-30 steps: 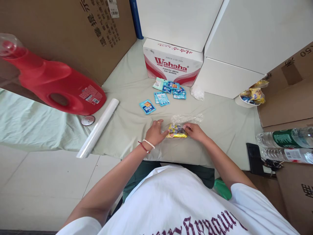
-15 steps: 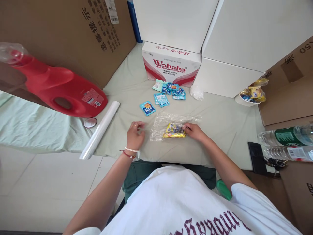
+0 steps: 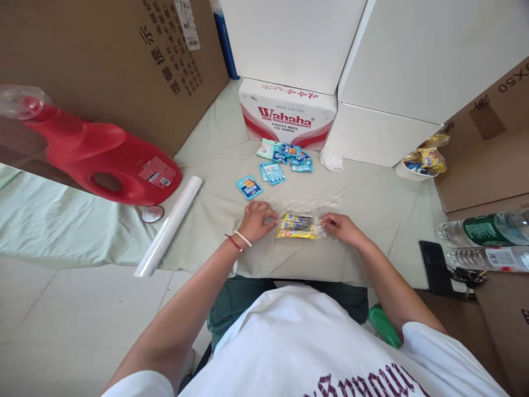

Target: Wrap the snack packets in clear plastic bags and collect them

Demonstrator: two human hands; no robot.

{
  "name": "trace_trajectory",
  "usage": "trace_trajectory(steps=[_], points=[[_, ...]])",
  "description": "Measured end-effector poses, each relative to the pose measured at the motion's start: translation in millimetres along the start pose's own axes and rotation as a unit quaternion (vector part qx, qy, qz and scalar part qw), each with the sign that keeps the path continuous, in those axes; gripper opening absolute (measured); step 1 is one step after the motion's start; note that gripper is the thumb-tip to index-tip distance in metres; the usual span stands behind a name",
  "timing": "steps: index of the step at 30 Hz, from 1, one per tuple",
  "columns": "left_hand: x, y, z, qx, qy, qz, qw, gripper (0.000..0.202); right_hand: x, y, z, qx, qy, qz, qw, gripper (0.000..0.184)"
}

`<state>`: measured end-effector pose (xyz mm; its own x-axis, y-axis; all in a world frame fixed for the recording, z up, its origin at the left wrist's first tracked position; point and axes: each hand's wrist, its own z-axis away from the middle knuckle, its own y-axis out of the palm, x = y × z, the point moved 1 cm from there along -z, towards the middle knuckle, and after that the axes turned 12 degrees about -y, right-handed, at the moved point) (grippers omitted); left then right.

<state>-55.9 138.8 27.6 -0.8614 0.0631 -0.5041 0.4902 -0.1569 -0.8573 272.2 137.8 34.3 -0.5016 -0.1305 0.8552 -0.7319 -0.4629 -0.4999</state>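
A sheet of clear plastic wrap (image 3: 308, 205) lies on the cloth, partly folded over some yellow snack packets (image 3: 296, 234). At the left side of the packets, my left hand (image 3: 257, 221) pinches the film between thumb and fingers. My right hand (image 3: 339, 227) is closed on the film at their right side. Just beyond my hands lie a single blue snack packet (image 3: 249, 187), a pair of light-blue packets (image 3: 273, 172) and a heap of several more blue packets (image 3: 291, 151).
A roll of plastic film (image 3: 170, 227) and a red detergent bottle (image 3: 111, 160) lie at left. Behind stand a Wahaba-style white-and-red carton (image 3: 287, 118) and white cabinets (image 3: 390, 132). A snack bowl (image 3: 415, 172), water bottles (image 3: 487, 230) and a black phone (image 3: 435, 267) are at right.
My left hand has moved right and taken hold of the film by the packets. My right hand has shifted slightly right, and the film now covers more of the packets.
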Motion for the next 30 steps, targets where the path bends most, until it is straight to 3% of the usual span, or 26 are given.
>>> trace_trajectory(steps=[2,5,7,9,10,12,14,15,18,22,26,28,30], points=[[-2,-7.3,-7,-0.047,-0.023,-0.006,0.999,0.027,-6,0,6,-0.022,0.02,-0.005,1.0,0.038],[-3,-20.3,1,-0.197,-0.087,-0.002,0.976,0.036,-12,5,10,-0.048,0.051,0.022,0.997,0.037],[-5,-24.4,24,-0.307,-0.11,0.006,0.945,0.034,-14,8,10,-0.056,0.061,0.048,0.995,0.037],[-12,-20.1,58,-0.368,-0.096,0.004,0.925,0.029,-14,10,9,-0.063,0.062,0.065,0.994,0.036],[-19,-14.3,76,-0.357,-0.062,-0.002,0.932,0.026,-13,11,8,-0.066,0.062,0.072,0.993,0.035],[-40,3.2,105,-0.248,0.079,-0.006,0.966,0.028,-12,11,7,-0.069,0.063,0.083,0.992,0.033],[-63,23.0,117,-0.136,0.197,-0.009,0.971,0.039,-11,12,6,-0.068,0.066,0.09,0.991,0.032],[-73,31.7,115,-0.113,0.216,-0.012,0.97,0.043,-11,13,6,-0.067,0.066,0.091,0.991,0.031],[-88,51.2,88,-0.119,0.155,-0.03,0.98,0.047,-12,14,9,-0.067,0.062,0.09,0.992,0.032],[-81,66.8,51,-0.116,0.074,-0.06,0.989,0.043,-13,4,18,-0.051,0.072,0.089,0.992,0.03],[-70,76.7,43,-0.112,0.081,-0.065,0.988,0.041,5,-21,17,-0.095,0.063,0.204,0.972,0.024],[-67,79.9,45,-0.119,0.085,-0.058,0.988,0.041,22,-30,5,-0.146,0.023,0.277,0.949,0.026],[-65,82.3,46,-0.124,0.09,-0.051,0.987,0.042,41,-28,-18,-0.151,-0.039,0.325,0.933,0.027]])
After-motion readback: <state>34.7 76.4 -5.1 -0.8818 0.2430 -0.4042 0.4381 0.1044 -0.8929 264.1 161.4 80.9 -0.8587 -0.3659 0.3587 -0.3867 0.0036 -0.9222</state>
